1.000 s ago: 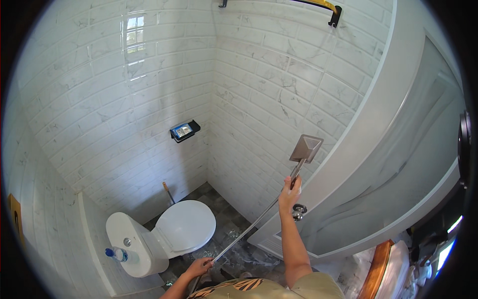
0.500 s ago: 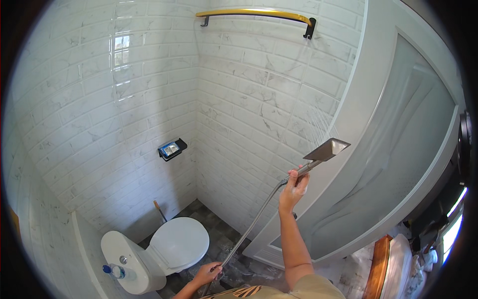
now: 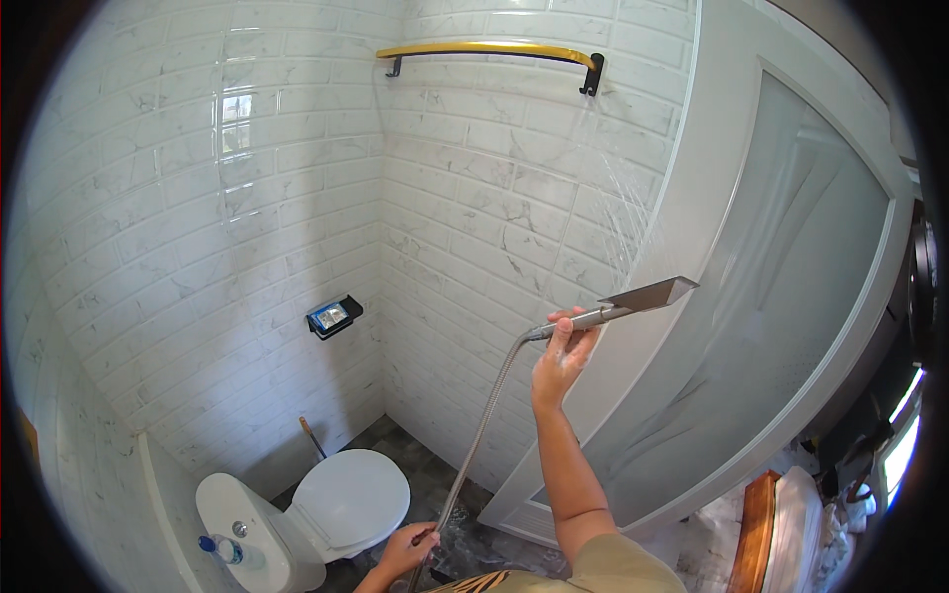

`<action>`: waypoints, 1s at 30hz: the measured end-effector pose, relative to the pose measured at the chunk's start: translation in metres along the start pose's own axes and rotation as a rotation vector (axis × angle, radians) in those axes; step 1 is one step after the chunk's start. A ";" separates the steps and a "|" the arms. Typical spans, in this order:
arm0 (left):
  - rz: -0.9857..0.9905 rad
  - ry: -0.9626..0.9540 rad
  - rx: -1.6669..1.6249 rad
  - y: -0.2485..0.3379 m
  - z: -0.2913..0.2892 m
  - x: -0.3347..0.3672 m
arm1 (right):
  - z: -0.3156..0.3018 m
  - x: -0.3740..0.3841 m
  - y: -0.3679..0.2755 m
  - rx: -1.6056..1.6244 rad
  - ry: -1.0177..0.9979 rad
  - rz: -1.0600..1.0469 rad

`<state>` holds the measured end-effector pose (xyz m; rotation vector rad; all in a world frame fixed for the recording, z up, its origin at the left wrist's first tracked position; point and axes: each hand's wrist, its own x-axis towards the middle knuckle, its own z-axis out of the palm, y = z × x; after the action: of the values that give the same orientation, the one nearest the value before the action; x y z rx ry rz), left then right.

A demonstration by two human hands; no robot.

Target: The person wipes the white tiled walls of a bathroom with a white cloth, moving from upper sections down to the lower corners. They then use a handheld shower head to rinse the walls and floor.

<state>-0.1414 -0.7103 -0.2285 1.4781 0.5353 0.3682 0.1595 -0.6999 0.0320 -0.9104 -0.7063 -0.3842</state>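
Two hands share the work: the right hand (image 3: 561, 358) is raised and closed around the handle of the metal shower head (image 3: 633, 301), while the left hand (image 3: 405, 550), low at the bottom edge of the view, is curled around the flexible metal hose (image 3: 481, 435). The shower head sits in the air in front of the white tiled wall (image 3: 474, 198) and just left of the white door (image 3: 751, 296), well below the yellow towel rail (image 3: 489, 49). Its long axis runs from the hose joint at lower left to the flat spray face at upper right, and that face points up toward the tiles beside the rail; thin water streaks show there. To do this step well, in my judgement, keep the wrist firm so the spray face stays angled at the tile and not at the door frame, sweep slowly along the grout lines, and let the lower hand feed slack so the hose neither kinks nor tugs the handle. The toilet (image 3: 326, 514), its lid down, stands below on the left, with a small black wall holder (image 3: 334, 316) above it.
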 end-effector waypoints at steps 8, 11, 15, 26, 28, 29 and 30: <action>0.040 0.085 0.009 0.020 -0.004 0.003 | 0.038 0.003 -0.013 0.091 -0.066 -0.026; 0.048 0.091 0.002 0.017 -0.003 0.006 | 0.048 0.004 -0.013 0.098 -0.115 -0.022; 0.066 0.103 0.015 0.011 -0.003 0.007 | 0.054 0.006 -0.008 0.022 -0.166 -0.019; 0.039 0.133 0.015 0.005 0.000 0.008 | 0.042 0.007 0.008 -0.177 -0.183 0.008; 0.088 0.108 0.066 0.002 0.000 0.011 | 0.033 0.008 0.018 -0.244 -0.145 -0.064; 0.109 0.099 0.093 0.001 0.000 0.011 | 0.029 0.008 0.019 -0.253 -0.145 -0.041; 0.099 0.098 0.095 0.000 0.000 0.011 | 0.025 0.007 0.020 -0.263 -0.146 -0.018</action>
<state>-0.1322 -0.7039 -0.2300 1.5876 0.5652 0.5015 0.1661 -0.6679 0.0361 -1.1906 -0.8099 -0.4364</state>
